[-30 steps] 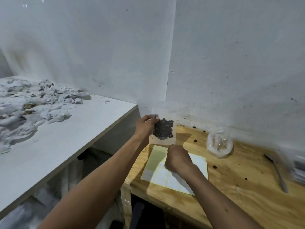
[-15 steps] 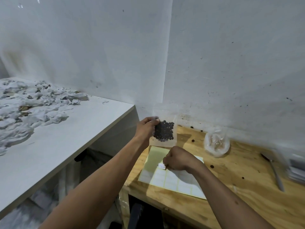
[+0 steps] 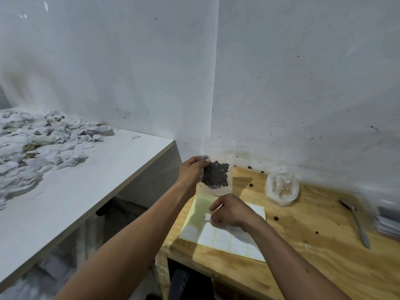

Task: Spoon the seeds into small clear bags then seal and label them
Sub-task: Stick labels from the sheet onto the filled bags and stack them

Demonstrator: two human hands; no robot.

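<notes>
Clear bag (image 3: 216,178) of seeds hangs upright in left hand's (image 3: 191,173) pinch above label sheet (image 3: 223,234), ready for the label (image 3: 207,216) right hand's (image 3: 230,211) fingers pinch.

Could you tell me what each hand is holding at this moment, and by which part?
The left hand holds the clear bag of dark seeds upright by its upper left edge. The right hand pinches a small white label over the label sheet.

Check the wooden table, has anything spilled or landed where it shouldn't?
Yes. Several loose dark seeds lie scattered on the wooden table, near the wall and beside the label sheet, outside the filled bag.
</notes>
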